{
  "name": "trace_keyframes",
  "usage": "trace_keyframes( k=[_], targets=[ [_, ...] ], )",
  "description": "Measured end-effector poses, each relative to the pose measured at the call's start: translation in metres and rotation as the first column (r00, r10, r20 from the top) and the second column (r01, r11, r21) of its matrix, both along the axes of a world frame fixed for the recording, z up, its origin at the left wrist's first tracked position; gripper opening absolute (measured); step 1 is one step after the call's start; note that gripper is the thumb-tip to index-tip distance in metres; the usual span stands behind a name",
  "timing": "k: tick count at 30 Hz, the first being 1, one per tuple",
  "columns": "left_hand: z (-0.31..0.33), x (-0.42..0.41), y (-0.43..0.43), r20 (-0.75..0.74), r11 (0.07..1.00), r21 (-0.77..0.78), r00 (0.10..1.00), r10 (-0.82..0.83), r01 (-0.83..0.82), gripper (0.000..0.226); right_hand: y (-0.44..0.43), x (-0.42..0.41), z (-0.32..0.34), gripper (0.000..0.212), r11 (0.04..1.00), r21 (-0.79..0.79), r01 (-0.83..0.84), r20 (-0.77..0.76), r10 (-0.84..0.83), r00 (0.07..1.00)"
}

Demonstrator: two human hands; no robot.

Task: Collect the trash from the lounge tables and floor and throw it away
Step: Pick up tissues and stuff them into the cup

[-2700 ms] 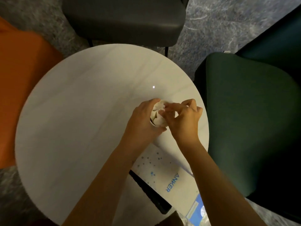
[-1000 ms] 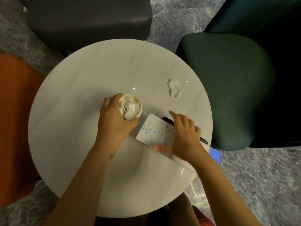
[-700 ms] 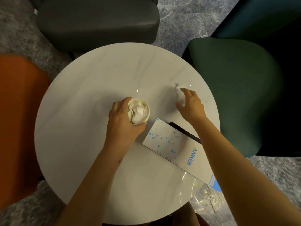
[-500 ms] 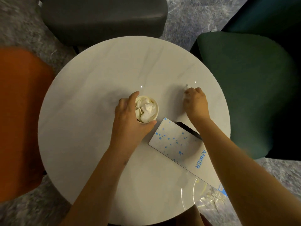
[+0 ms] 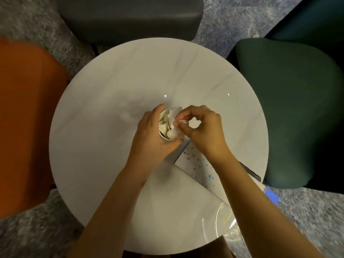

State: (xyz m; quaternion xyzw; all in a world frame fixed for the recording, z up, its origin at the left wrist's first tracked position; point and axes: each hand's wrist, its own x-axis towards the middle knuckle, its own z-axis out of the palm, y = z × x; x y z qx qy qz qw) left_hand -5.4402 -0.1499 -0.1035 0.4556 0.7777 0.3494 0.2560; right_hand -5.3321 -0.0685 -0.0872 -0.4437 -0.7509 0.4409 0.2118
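Orange chair (image 5: 28, 118) at the left; on the white round table (image 5: 111, 146) the left hand (image 5: 150, 135) curls around a paper cup (image 5: 167, 141); the right hand (image 5: 202, 131) pinches crumpled tissue (image 5: 172, 113) over the cup's mouth; a green chair (image 5: 288, 108) stands at the right.

Counted one round tabletop (image 5: 102, 146), two hands, left hand (image 5: 150, 135) and right hand (image 5: 202, 131), one paper cup (image 5: 165, 140), one dotted box (image 5: 197, 164) at 5 o'clock. Tallied three chairs: grey chair (image 5: 130, 17) at 12, green chair (image 5: 288, 108) at 3, orange chair (image 5: 28, 118) at 9. Could not number the crumpled tissues (image 5: 172, 116).
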Motion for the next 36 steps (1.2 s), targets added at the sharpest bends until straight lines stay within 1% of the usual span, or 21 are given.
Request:
trace_keyframes(
  k=[2,5,6,8,10,11,13,15,18,19,21,22,24,27,29,32,36],
  targets=[
    [0.001,0.002,-0.001,-0.005,1.000,0.006,1.000,0.020,-0.020,0.076,-0.006,-0.005,-0.003,0.009,1.000,0.027,0.014,0.077,-0.016,0.997],
    [0.003,0.003,-0.003,-0.018,0.999,0.017,0.999,0.031,-0.031,0.066,-0.007,-0.009,-0.009,0.012,0.987,0.158,0.027,0.175,-0.055,0.983],
    [0.003,0.004,-0.004,-0.028,0.999,0.020,0.999,0.028,-0.027,0.063,-0.006,-0.010,-0.010,0.014,0.986,0.165,0.029,0.218,-0.066,0.974],
    [0.002,0.005,-0.005,-0.045,0.999,0.030,0.999,0.023,-0.022,0.059,-0.003,-0.014,-0.012,0.019,0.991,0.123,0.050,0.266,-0.082,0.960],
    [0.002,0.005,-0.006,-0.078,0.999,0.029,0.997,0.021,-0.019,0.056,-0.002,-0.018,-0.012,0.032,0.994,0.037,0.104,0.248,-0.110,0.962],
    [0.002,0.006,-0.005,-0.094,0.999,0.026,0.995,0.021,-0.019,0.055,-0.002,-0.020,-0.013,0.036,0.992,-0.008,0.127,0.231,-0.121,0.965],
    [0.001,0.006,-0.005,-0.104,0.999,0.030,0.994,0.026,-0.023,0.050,0.000,-0.021,-0.012,0.035,0.986,-0.063,0.156,0.207,-0.140,0.968],
    [0.001,0.006,-0.004,-0.100,0.999,0.037,0.995,0.028,-0.024,0.047,0.002,-0.019,-0.009,0.032,0.985,-0.057,0.161,0.180,-0.148,0.972],
    [0.001,0.007,-0.002,-0.108,0.999,0.033,0.994,0.033,-0.030,0.046,0.000,-0.011,-0.007,0.026,0.996,0.003,0.086,0.169,-0.085,0.982],
    [0.001,0.007,-0.002,-0.110,0.999,0.022,0.993,0.033,-0.031,0.047,0.000,-0.004,-0.007,0.027,0.997,-0.006,0.072,0.157,-0.070,0.985],
    [0.001,0.008,-0.002,-0.106,0.999,0.006,0.994,0.033,-0.033,0.048,0.001,0.014,-0.006,0.036,0.993,-0.069,0.093,0.132,-0.084,0.988],
    [0.002,0.008,-0.002,-0.100,0.999,0.003,0.994,0.037,-0.037,0.049,0.004,0.025,-0.006,0.042,0.988,-0.106,0.109,0.147,-0.093,0.985],
    [0.003,0.009,-0.002,-0.084,0.999,-0.005,0.995,0.051,-0.052,0.049,0.010,0.050,-0.006,0.058,0.971,-0.215,0.105,0.238,-0.052,0.970],
    [0.005,0.011,-0.002,-0.082,0.996,-0.010,0.992,0.090,-0.091,0.048,0.019,0.080,-0.007,0.085,0.911,-0.412,0.021,0.406,0.162,0.900],
    [0.007,0.010,-0.006,-0.106,0.993,-0.010,0.988,0.112,-0.114,0.047,0.022,0.093,-0.009,0.099,0.868,-0.496,-0.029,0.469,0.296,0.832],
    [0.010,0.005,-0.014,-0.125,0.989,0.002,0.981,0.146,-0.147,0.045,0.021,0.102,-0.013,0.106,0.820,-0.571,-0.041,0.506,0.391,0.769],
    [0.013,0.008,-0.022,-0.115,0.991,0.017,0.984,0.137,-0.136,0.046,0.018,0.102,-0.017,0.104,0.799,-0.601,0.004,0.501,0.373,0.781]
  ],
)
